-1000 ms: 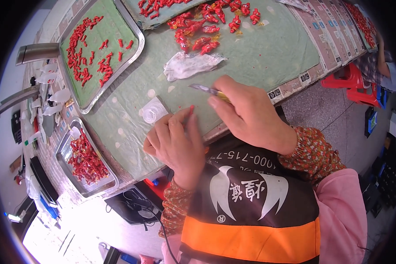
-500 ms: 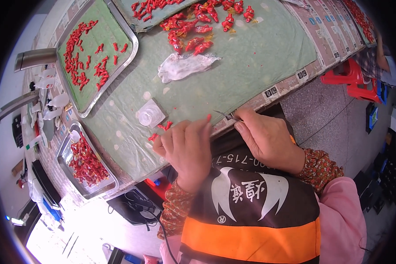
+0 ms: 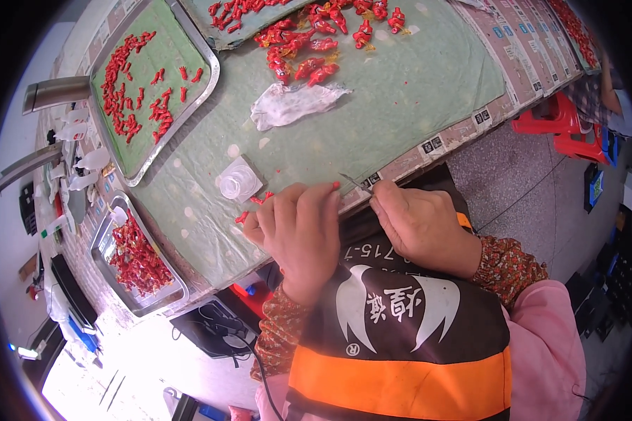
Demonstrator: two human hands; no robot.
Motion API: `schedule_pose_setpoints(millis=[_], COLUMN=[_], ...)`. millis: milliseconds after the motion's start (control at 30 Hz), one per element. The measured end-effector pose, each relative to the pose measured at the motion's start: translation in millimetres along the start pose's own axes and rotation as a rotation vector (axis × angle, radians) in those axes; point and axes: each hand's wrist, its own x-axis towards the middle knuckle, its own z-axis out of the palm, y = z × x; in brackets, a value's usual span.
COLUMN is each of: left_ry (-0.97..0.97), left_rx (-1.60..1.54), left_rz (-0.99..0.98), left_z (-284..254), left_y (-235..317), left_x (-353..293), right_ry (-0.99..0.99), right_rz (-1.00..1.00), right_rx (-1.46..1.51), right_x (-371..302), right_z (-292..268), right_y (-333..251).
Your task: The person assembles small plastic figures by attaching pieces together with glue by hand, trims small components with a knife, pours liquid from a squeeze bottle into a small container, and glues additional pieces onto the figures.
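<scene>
At the table's near edge, my left hand (image 3: 298, 231) is closed with its fingers bent, pinching a small red piece (image 3: 336, 186) whose tip shows above the fingers. My right hand (image 3: 423, 223) grips a thin, pointed metal tool (image 3: 357, 184) between thumb and fingers. The tool points up and left toward the red piece, and a small gap seems to lie between them. Just beyond my left knuckles lie a few loose red parts (image 3: 243, 217), partly covered by the hand. Next to them stands a round clear plastic cup (image 3: 238, 184) on a pale square base.
A crumpled white cloth (image 3: 295, 105) lies mid-table, with several glossy red figures (image 3: 309, 69) behind it. A metal tray with green lining (image 3: 137, 158) holds red parts at the left. A smaller metal tray (image 3: 178, 297) is heaped with red pieces. Red stools (image 3: 551, 123) stand at the right.
My right hand has turned slightly, its fingers closing lower around the tool, whose tip has shifted a little. My left hand has moved only slightly and still pinches the red piece.
</scene>
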Motion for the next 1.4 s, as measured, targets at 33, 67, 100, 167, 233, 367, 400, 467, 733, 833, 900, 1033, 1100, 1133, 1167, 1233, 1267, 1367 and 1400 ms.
schedule_pose_setpoints(millis=[33, 67, 100, 167, 233, 367, 400, 467, 733, 833, 900, 1033, 1100, 1133, 1167, 1233, 1267, 1367, 1400], left_ry=[-0.007, -0.014, -0.015, 0.014, 0.010, -0.007, -0.007, -0.004, 0.001, -0.002, -0.006, -0.028, -0.049, -0.052, -0.055, -0.049, -0.043, -0.043, -0.043], left_rx=[-0.012, -0.025, -0.026, -0.036, -0.029, -0.018, -0.018, -0.012, -0.022, -0.029, -0.032, -0.039, -0.046, -0.053, -0.061, -0.064, -0.067, -0.074, -0.074], left_rz=[0.003, 0.006, 0.006, 0.039, 0.037, 0.037, 0.037, 0.045, 0.053, 0.053, 0.052, 0.066, 0.074, 0.071, 0.068, 0.072, 0.075, 0.073, 0.075], left_z=[1, 2, 3, 4, 1, -3, -4, -4, -3, -3, -3, -1, -1, 0, 0, 0, 0, 2, 2], left_y=[-2, -3, -4, -5, -2, 3, 4, 5, 6, 7, 6, 3, 2, 1, 1, 1, 1, 1, 1], left_x=[0, 0, 0, 0, 3, 8, 8, 9, 11, 10, 10, 6, 5, 5, 5, 5, 6, 5, 5], right_ry=[-0.015, -0.016, -0.003, 0.010, 0.002, 0.000, -0.006, -0.012, -0.018, -0.018, -0.021, -0.041, -0.040, -0.038, -0.037, -0.053, -0.051, -0.047, -0.052], right_rz=[0.004, 0.005, -0.016, -0.036, -0.046, -0.055, -0.055, -0.055, -0.066, -0.088, -0.102, -0.130, -0.133, -0.137, -0.136, -0.117, -0.116, -0.091, -0.082], right_rx=[-0.005, -0.005, -0.041, -0.079, -0.073, -0.081, -0.077, -0.072, -0.098, -0.117, -0.138, -0.228, -0.239, -0.250, -0.251, -0.239, -0.241, -0.209, -0.199], right_x=[1, 1, 1, 1, 2, 1, 1, 0, -2, -2, -3, 0, 1, 1, 1, 2, 3, 5, 7], right_z=[0, 1, 3, 3, 2, 5, 6, 7, 11, 11, 12, 8, 8, 8, 8, 9, 10, 13, 13], right_y=[-1, -1, -1, -1, -2, -3, -4, -4, -4, -3, -3, -7, -8, -8, -8, -9, -9, -9, -9])
